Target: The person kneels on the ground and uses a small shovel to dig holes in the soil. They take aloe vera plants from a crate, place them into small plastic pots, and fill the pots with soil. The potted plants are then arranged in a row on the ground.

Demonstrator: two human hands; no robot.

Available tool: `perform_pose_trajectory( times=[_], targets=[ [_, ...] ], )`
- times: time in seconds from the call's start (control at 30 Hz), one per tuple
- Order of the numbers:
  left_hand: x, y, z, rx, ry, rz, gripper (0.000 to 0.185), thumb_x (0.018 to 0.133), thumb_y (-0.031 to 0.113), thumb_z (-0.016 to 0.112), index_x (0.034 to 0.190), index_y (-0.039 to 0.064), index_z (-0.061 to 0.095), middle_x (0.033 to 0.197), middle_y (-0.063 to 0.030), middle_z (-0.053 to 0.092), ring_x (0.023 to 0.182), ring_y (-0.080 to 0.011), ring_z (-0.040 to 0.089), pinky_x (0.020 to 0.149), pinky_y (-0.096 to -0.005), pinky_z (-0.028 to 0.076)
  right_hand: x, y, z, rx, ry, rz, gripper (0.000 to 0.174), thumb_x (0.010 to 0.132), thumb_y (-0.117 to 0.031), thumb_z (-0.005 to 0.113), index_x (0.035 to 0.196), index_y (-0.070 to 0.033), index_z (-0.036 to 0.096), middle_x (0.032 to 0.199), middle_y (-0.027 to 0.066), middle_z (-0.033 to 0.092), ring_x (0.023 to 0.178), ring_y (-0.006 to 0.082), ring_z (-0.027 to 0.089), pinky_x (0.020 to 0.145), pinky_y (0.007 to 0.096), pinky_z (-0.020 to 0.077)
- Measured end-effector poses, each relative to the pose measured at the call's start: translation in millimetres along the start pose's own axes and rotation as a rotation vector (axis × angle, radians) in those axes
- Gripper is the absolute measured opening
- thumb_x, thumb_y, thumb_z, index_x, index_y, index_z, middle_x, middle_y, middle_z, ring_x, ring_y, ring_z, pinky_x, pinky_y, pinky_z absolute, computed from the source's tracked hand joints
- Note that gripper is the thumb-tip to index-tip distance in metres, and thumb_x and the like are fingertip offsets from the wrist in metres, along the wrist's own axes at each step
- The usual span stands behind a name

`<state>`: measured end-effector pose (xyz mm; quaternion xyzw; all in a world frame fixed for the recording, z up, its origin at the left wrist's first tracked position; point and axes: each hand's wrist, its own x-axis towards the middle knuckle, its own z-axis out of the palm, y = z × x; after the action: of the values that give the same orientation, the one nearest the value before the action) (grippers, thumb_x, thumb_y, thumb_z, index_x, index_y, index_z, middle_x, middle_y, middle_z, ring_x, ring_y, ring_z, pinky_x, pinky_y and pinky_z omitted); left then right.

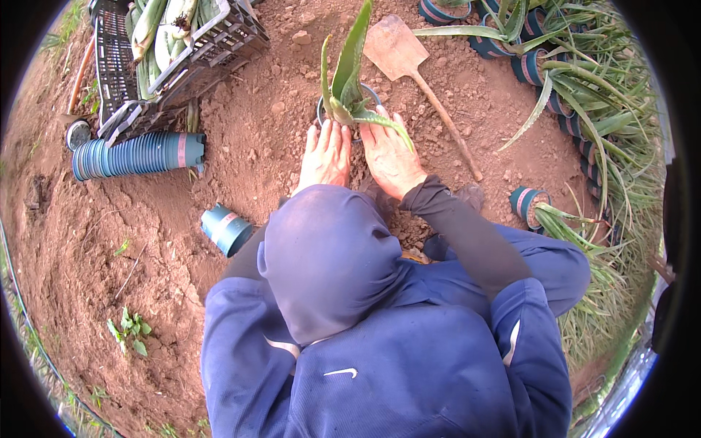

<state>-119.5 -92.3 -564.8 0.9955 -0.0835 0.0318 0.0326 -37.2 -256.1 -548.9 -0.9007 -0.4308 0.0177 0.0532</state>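
An aloe plant (pixel 349 65) stands upright in a plastic pot (pixel 372 93) on the soil in front of me. My left hand (pixel 327 153) lies flat with fingers stretched out, its tips at the near left of the pot and the plant's base. On the other side, my right hand (pixel 390 153) is also flat, palm down, its fingers at the pot's near right rim. One low aloe leaf (pixel 391 123) crosses over the right fingers. Neither hand is closed around anything. Much of the pot is hidden by the hands and leaves.
A hand shovel (pixel 397 49) with a wooden handle lies to the right. Potted aloes (pixel 580 98) line the right side; one pot (pixel 530 205) stands nearer. At left are a black crate (pixel 115 65) of aloe plants, stacked pots (pixel 137 156) and one tipped pot (pixel 225 229).
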Motion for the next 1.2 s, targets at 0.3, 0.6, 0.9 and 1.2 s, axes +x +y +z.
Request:
perform_pose_trajectory(
  times=[0.3, 0.6, 0.9, 1.2],
  targets=[
    [8, 2, 2, 0.032, 0.018, 0.0, 0.053, 0.092, 0.02, 0.049, 0.135, -0.01, 0.055, 0.136, -0.0279, 0.059, 0.133, -0.0403, 0.052, 0.115, -0.0621, 0.035, 14, 14, -16, 0.031, -0.087, -0.039, 0.046, 0.097, -0.016, 0.046, 0.137, 0.007, 0.053, 0.143, 0.0205, 0.054, 0.144, 0.0391, 0.041, 0.117, 0.0547, 0.033],
    [5, 3, 15, -0.009, 0.096, 0.088, 0.042, 0.093, 0.017, 0.057, 0.128, -0.006, 0.061, 0.131, -0.0229, 0.064, 0.129, -0.0355, 0.057, 0.114, -0.0531, 0.039, 8, -1, -13, 0.164, -0.007, -0.058, 0.042, 0.093, -0.016, 0.05, 0.132, 0.001, 0.057, 0.131, 0.0155, 0.059, 0.129, 0.031, 0.052, 0.111, 0.0472, 0.039],
    [-14, -20, 5, -0.508, 0.411, -0.378, 0.038, 0.092, 0.006, 0.064, 0.129, -0.001, 0.063, 0.129, -0.0212, 0.064, 0.128, -0.037, 0.058, 0.111, -0.0483, 0.044, -2, 27, -11, 0.54, 0.267, 0.186, 0.035, 0.091, -0.007, 0.057, 0.124, 0.001, 0.063, 0.133, 0.022, 0.06, 0.124, 0.0382, 0.059, 0.105, 0.0475, 0.0482],
    [-15, -186, 68, -0.061, -0.056, -0.711, 0.056, 0.099, 0.044, 0.054, 0.139, 0.005, 0.059, 0.146, -0.0265, 0.053, 0.14, -0.0464, 0.045, 0.118, -0.0563, 0.032, -27, 40, 7, 0.803, 0.175, 0.325, 0.029, 0.091, -0.002, 0.059, 0.119, -0.002, 0.066, 0.109, 0.0183, 0.067, 0.103, 0.0383, 0.067, 0.088, 0.0428, 0.0538]
  ],
)
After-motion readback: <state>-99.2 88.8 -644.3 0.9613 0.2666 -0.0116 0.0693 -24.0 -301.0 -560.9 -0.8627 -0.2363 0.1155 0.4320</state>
